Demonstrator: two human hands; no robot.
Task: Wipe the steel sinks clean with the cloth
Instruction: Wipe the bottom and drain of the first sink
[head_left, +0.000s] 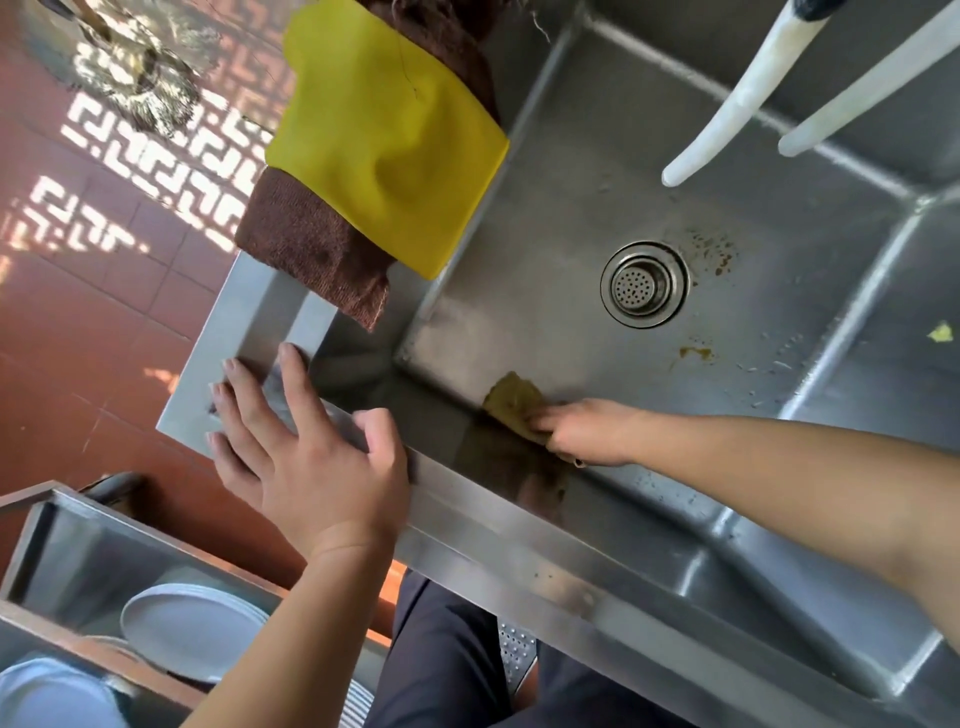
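Right hand (582, 431) wiping the near-left corner of a steel sink (545, 312); left hand (306, 452) braced on the rim.

The right hand's curled fingers press an olive cloth (511, 400) where the basin floor meets the near wall. The left hand lies flat, fingers spread, over the sink's left corner edge. Bare basin floor stretches from the cloth to the drain strainer (644, 285), with brown stains (696, 353) beside it. A yellow cloth (384, 140) on a brown towel (311, 244) drapes the left rim. Two white spouts (737, 98) overhang the far side. Plates (192, 629) are stacked at lower left, above red floor tiles (78, 312).
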